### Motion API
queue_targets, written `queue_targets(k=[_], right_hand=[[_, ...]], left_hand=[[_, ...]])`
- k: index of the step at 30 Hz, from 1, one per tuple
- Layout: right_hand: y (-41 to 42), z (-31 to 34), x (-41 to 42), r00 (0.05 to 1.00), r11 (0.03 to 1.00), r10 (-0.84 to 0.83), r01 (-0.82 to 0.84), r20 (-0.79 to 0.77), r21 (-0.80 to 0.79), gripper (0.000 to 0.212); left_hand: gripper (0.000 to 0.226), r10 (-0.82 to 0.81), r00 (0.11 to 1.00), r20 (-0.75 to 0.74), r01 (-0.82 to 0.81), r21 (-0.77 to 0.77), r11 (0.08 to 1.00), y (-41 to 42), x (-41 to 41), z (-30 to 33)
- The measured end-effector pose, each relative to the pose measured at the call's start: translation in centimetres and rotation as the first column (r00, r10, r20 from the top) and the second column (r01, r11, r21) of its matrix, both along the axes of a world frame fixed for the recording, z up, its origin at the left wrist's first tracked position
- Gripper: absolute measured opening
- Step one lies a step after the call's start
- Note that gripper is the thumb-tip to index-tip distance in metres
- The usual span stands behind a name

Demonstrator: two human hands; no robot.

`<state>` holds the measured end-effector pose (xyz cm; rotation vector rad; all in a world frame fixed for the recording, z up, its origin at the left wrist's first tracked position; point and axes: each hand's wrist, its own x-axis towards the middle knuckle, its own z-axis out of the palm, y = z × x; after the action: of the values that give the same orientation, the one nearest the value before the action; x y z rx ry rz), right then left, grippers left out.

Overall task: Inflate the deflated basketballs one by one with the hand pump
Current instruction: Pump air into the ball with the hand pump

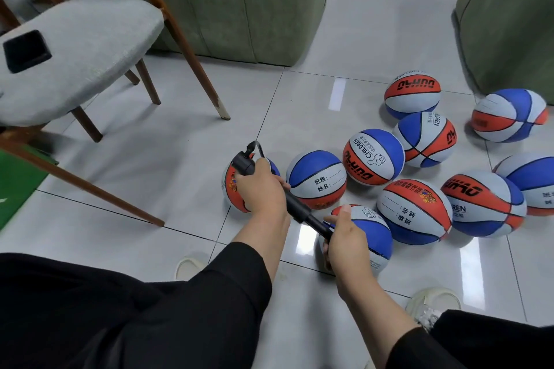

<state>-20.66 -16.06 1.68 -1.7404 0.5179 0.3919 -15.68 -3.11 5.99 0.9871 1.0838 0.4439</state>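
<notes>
A black hand pump (295, 208) slants across the middle of the view. My left hand (262, 189) grips its barrel near the hose end. My right hand (347, 241) grips the handle end, which is drawn out a little. A short black hose (257, 147) curls from the pump's top down behind my left hand toward a red, white and blue basketball (232, 189), mostly hidden by that hand. Another basketball (376, 237) lies under my right hand. Several more of the same balls lie to the right, such as one basketball (316, 178) close by.
A grey cushioned chair (90, 48) with wooden legs stands at the left, a black object (27, 51) on its seat. A green sofa (239, 0) is behind, another green seat (509, 18) at the right. My white shoes (431, 302) rest on the glossy tiled floor.
</notes>
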Motion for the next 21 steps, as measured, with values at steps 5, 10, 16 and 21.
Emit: queue_targets(k=[5, 10, 16, 21], right_hand=[[1.5, 0.9, 0.0, 0.999, 1.000, 0.004, -0.003, 0.040, -0.010, 0.064], [1.5, 1.1, 0.0, 0.998, 1.000, 0.005, -0.003, 0.061, -0.031, 0.071], [-0.1, 0.6, -0.1, 0.995, 0.998, -0.011, 0.016, 0.096, -0.053, 0.062], [-1.5, 0.0, -0.4, 0.997, 0.997, -0.066, 0.067, 0.031, -0.036, 0.073]], left_hand=[[0.019, -0.036, 0.999, -0.001, 0.036, -0.002, 0.999, -2.2, -0.8, -0.5], [0.027, -0.071, 0.997, 0.007, 0.071, -0.049, 0.996, -2.0, -0.7, -0.6], [0.015, -0.052, 0.998, 0.030, 0.054, -0.075, 0.996, -1.0, 0.3, 0.2], [0.004, -0.003, 1.000, 0.015, 0.004, -0.056, 0.998, 0.7, 1.0, 0.1]])
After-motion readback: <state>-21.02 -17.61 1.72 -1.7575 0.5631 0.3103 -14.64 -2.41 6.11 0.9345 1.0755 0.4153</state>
